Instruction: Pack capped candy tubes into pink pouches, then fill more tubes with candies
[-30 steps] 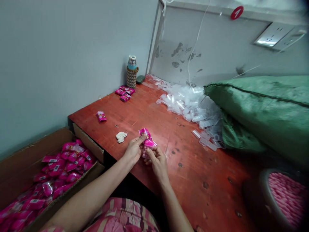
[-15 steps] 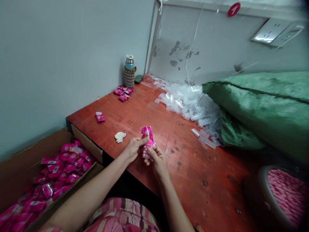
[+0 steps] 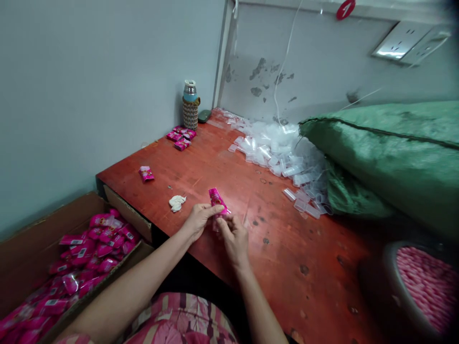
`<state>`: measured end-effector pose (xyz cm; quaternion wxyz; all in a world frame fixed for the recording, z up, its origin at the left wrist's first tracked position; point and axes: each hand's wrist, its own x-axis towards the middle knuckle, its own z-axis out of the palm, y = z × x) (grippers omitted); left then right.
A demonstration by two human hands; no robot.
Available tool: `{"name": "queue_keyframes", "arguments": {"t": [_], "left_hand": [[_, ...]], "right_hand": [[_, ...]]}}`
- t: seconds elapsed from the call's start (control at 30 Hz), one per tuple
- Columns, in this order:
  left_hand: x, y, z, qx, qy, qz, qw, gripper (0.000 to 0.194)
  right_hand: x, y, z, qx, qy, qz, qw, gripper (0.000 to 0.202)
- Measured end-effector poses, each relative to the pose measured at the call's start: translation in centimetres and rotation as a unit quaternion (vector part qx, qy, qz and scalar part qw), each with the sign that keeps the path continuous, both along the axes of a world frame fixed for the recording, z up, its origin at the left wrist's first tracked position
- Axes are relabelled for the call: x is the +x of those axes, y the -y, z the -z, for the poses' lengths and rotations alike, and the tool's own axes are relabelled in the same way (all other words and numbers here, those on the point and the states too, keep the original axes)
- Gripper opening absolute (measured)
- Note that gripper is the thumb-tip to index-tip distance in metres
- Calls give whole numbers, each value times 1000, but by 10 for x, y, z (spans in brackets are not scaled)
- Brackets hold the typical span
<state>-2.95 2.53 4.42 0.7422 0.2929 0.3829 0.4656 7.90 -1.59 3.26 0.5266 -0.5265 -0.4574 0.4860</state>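
The packet (image 3: 216,196) is between the box (image 3: 53,230), left, and the tub (image 3: 389,270), right.

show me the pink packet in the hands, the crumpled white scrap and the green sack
Pink packet (image 3: 216,198), head view: on its printed upper part.
Crumpled white scrap (image 3: 177,203), head view: near its middle.
Green sack (image 3: 387,157), head view: on its side below the dark seam.

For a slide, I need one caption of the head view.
Left hand and right hand hold a pink packet at a red table beside an open carton.
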Motion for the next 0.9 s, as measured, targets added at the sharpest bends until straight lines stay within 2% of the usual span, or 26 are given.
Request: {"name": "queue_keyframes", "arguments": {"t": [0.07,0.1,0.2,0.27,0.33,0.43,0.5,0.6,0.7,0.8,0.9], "left_hand": [[0,0,0,0,-10,-35,999,23],[0,0,0,-3,-9,-46,999,24],[-4,2,-2,-8,12,-35,999,28],[-7,2,-2,-6,24,-4,1000,27],[-8,1,-1,2,23,13,1000,26],[-8,-1,2,12,7,7,1000,24],[-9,-1,2,14,-2,0,1000,23],[-11,0,-2,14,-11,12,1000,23],[-13,0,-8,33,-25,56,998,24],[-12,0,-7,50,-59,64,995,25],[-7,3,-3,45,-81,15,996,24]], "right_hand": [[0,0,-2,27,55,13,998,17],[1,-1,-2,21,46,-1,999,17],[2,-3,0,-34,-64,-72,995,18],[3,-3,1,-47,-108,-89,989,19],[3,-2,0,-34,-89,-76,993,17],[2,1,-5,3,-20,-51,999,15],[2,2,-6,11,-14,-49,999,14],[5,0,-1,-31,-94,-79,992,16],[6,0,4,-67,-170,-93,979,19],[2,4,2,-31,-101,-40,994,17],[-1,7,-1,27,-4,19,999,16]]}}
